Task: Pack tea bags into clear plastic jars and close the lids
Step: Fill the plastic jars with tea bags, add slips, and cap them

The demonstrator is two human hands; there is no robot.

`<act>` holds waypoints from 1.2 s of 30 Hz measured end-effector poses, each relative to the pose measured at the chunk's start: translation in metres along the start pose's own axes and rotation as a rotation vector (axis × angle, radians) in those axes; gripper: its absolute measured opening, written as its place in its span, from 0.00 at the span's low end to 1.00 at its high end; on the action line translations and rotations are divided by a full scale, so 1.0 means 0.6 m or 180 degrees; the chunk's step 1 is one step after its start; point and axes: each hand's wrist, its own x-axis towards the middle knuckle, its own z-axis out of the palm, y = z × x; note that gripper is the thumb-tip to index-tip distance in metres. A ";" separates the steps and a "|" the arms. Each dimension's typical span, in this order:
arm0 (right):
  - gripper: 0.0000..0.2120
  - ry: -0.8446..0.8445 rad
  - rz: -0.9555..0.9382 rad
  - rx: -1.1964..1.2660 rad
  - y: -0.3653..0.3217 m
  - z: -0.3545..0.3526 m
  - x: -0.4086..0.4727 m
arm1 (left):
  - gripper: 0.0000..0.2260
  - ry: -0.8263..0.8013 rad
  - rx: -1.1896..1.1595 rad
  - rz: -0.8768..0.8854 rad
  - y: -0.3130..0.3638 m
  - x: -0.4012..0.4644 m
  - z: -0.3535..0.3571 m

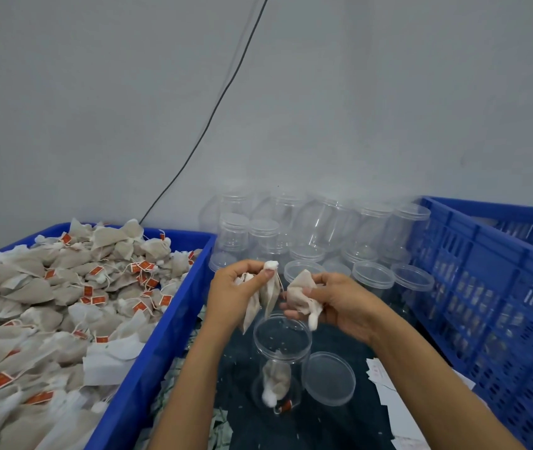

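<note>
Head view showed the left hand (pixel 237 292) pinching limp paper tea bags (pixel 266 295) just above a clear round jar (pixel 279 358), one bag already inside. The right hand (pixel 333 303) gripped another crumpled bag (pixel 301 295) beside them. A flat clear lid (pixel 329 378) lay touching the jar, between two blue crates (pixel 174 319).
</note>
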 end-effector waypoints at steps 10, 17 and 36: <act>0.05 0.0096 -0.0272 -0.2490 -0.006 0.004 0.021 | 0.01 0.0036 0.0032 -0.0171 -0.014 -0.002 -0.002; 0.09 -0.0116 -0.0391 -0.3775 -0.023 0.037 0.036 | 0.01 0.0002 0.0127 -0.0193 -0.007 -0.005 -0.004; 0.07 0.1134 -0.2027 -0.1692 0.041 0.022 0.006 | 0.16 -0.0255 -0.0534 -0.0302 0.024 -0.014 -0.001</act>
